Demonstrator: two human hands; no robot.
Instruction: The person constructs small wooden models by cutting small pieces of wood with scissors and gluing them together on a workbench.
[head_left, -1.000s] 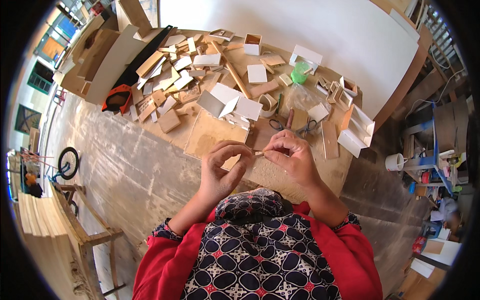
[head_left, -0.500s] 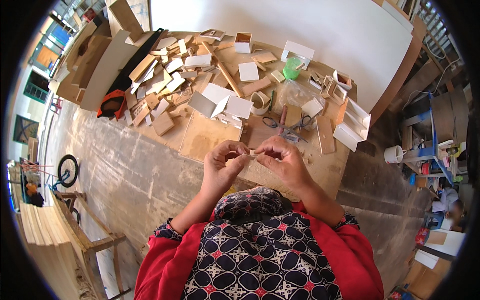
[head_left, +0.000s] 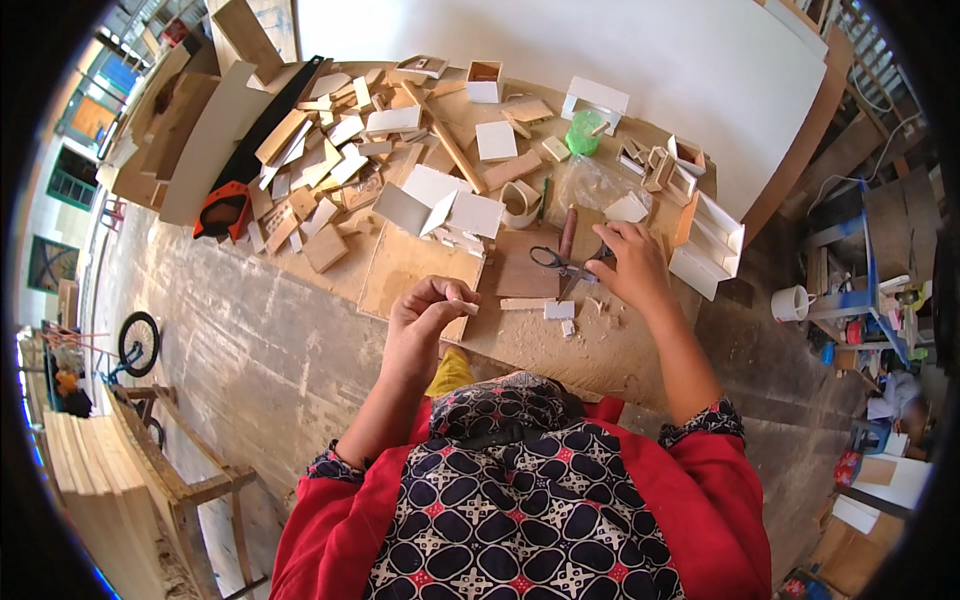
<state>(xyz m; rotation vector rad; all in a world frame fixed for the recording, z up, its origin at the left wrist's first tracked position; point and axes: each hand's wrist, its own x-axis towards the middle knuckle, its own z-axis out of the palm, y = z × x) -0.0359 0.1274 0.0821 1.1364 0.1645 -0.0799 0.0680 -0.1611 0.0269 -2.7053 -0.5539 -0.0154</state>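
My left hand point(head_left: 425, 318) pinches a small pale wood piece point(head_left: 469, 309) between thumb and fingertips, above the near edge of the worktable. To the right, my right hand point(head_left: 638, 268) has its thumb and fingers closed on one handle of the dark scissors point(head_left: 566, 270); that handle is partly hidden by the fingers. The other handle loop points left, and the blades point toward me. Just beyond the scissors lies a tool with a brown rounded handle point(head_left: 568, 232). Below the blades are a small white block point(head_left: 559, 310), a smaller white bit point(head_left: 568, 328) and a thin wood strip point(head_left: 527, 304).
Many wood offcuts point(head_left: 345, 135) cover the table's left, beside a handsaw with a red-orange handle point(head_left: 222, 210). White panels point(head_left: 440, 205), a ring-shaped piece point(head_left: 519, 204), a green cup point(head_left: 583, 135) and a white divided box point(head_left: 707, 245) stand around the middle and right.
My hands have parted. The right hand has moved right and away from me onto the scissors, which have shifted. The left hand has drawn slightly left, keeping the small wood piece.
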